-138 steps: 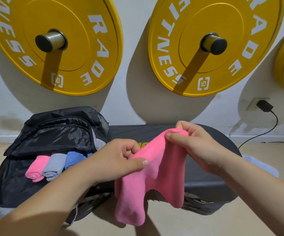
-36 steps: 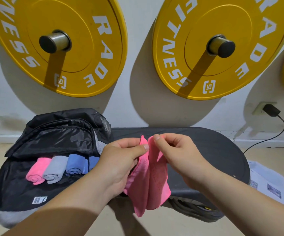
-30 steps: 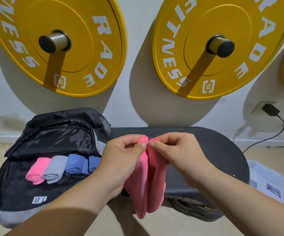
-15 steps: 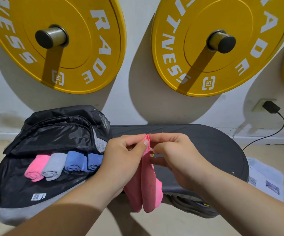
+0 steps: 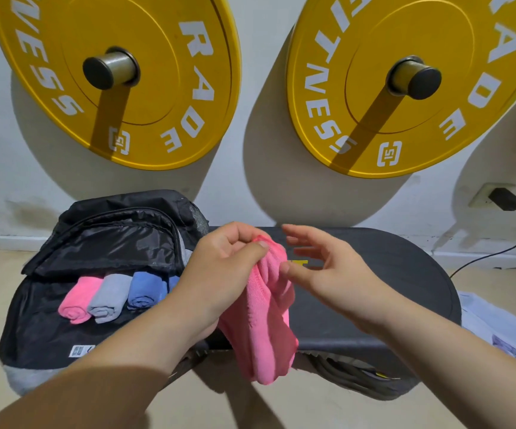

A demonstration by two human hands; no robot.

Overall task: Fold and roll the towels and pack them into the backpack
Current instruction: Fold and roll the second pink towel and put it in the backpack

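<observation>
**One release: right grip [image 5: 328, 274] lets go of the pink towel [image 5: 263, 329]**

Half a second ago both pinched the top edge together. Now the right grip hangs with fingers spread, just beside the cloth and holding nothing. The left grip [image 5: 222, 264] alone pinches the towel's top, and the towel dangles doubled over the front edge of the table [image 5: 374, 274]. Folding looks finished, so rolling probably comes next. Several rolled towels [image 5: 109, 297] already lie side by side in the open backpack [image 5: 43, 329] to the left.

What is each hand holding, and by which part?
The left hand pinches the folded pink towel at its top edge; the right hand holds nothing.
</observation>
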